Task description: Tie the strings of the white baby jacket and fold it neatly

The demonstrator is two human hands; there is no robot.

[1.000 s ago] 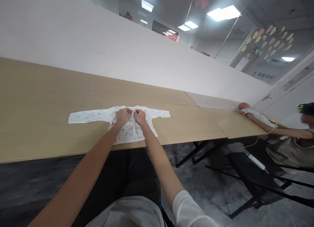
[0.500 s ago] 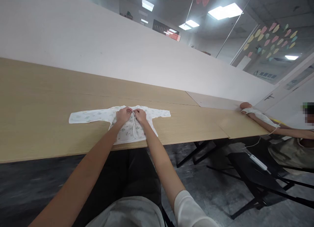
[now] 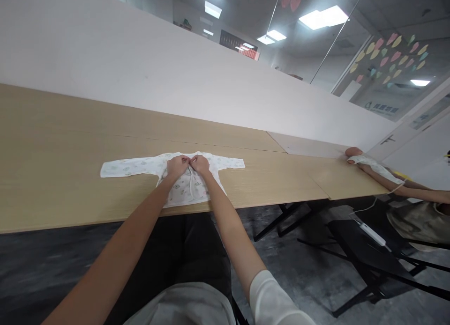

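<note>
A small white baby shirt [image 3: 184, 190] with a faint coloured print lies spread flat on the wooden table [image 3: 277, 180], its long sleeves stretched out to both sides. Its front opening runs down the middle, and the hem lies close to the table's near edge. My left hand [image 3: 178, 166] pinches the cloth at the upper front, left of the opening. Right beside it, my right hand [image 3: 199, 165] pinches the other side of the opening. The fingertips of both hands almost meet, and they hide the bit of cloth or fastener between them.
Behind the table rises a white wall [image 3: 140, 72] with glass above. At the far right a person's arms [image 3: 411, 190] reach to a doll [image 3: 372, 166] in white clothing on the table. A black folding chair [image 3: 369, 254] holds a white power strip [image 3: 372, 233].
Both hands stay at the upper front of the shirt and have drawn slightly closer together. The front edge below them lies narrower and straighter. The person at the right has leaned partly out of view.
</note>
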